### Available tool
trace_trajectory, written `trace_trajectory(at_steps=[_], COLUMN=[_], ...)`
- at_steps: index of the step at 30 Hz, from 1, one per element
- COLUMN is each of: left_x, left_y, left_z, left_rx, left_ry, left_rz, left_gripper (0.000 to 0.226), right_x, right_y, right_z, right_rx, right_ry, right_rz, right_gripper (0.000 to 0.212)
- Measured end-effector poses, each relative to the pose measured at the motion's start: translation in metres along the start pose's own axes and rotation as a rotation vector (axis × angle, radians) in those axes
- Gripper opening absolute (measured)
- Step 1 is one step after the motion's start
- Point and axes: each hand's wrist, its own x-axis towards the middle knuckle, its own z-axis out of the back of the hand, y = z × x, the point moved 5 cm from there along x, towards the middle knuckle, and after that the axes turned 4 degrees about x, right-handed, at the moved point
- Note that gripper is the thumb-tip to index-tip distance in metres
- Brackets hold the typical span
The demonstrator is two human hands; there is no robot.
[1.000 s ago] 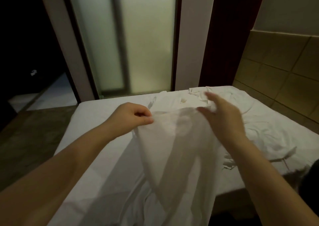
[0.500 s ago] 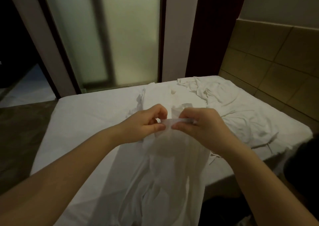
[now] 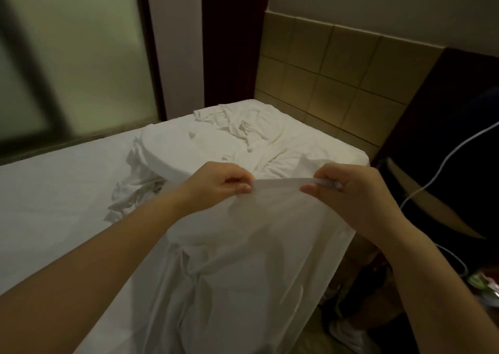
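Now left hand and right hand wider apart — sheet taut.

We hold the sheet between our left hand and right hand, draped over the bed before us. A linen heap lies on it at twelve o'clock, the headboard behind at one, a cable at three.

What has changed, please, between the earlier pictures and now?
The right hand, open a second ago, pinched the hem of the thin white fabric beside the left hand; both then drew apart, stretching it taut. The crumpled white linen on the bed stayed.
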Motion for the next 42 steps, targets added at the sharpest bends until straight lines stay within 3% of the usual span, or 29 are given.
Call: trace_trajectory(at_steps=[5,10,13,19,25,30,37,39,42], left_x=[0.008,0.011,0.010,0.014,0.018,0.010,-0.027,-0.039,-0.056], left_y=[0.012,0.027,0.031,0.041,0.038,0.032,-0.010,-0.030,-0.061], left_z=[-0.013,-0.027,-0.042,-0.068,-0.074,-0.034,0.043,0.070,0.094], left_rx=[0.000,0.023,0.056,0.135,0.123,0.043,0.115,0.161,0.220], left_ry=[0.012,-0.093,-0.156,-0.279,-0.288,-0.408,-0.385,-0.422,-0.423], left_rz=[-0.032,-0.003,0.025,0.120,0.202,0.277,0.445,0.496,0.530], left_gripper=[0.023,0.018,0.012,0.021,0.028,0.014,0.009,0.006,0.005], right_x=[-0.006,-0.005,-0.002,0.001,0.000,0.004,0.053,0.072,0.085], right_y=[-0.006,-0.010,-0.014,-0.021,-0.038,-0.080,-0.092,-0.063,0.015], right_z=[0.012,0.020,0.024,0.029,0.039,0.030,-0.022,-0.031,-0.045], right_rx=[-0.024,-0.033,-0.032,-0.045,-0.051,-0.074,-0.038,0.037,0.316], right_ry=[-0.090,-0.152,-0.193,-0.220,-0.234,-0.178,-0.069,-0.064,0.029], right_rz=[0.005,0.010,-0.002,-0.017,-0.056,-0.226,-0.283,-0.211,0.046], right_gripper=[0.038,0.044,0.037,0.032,0.018,0.022,0.027,0.027,0.035])
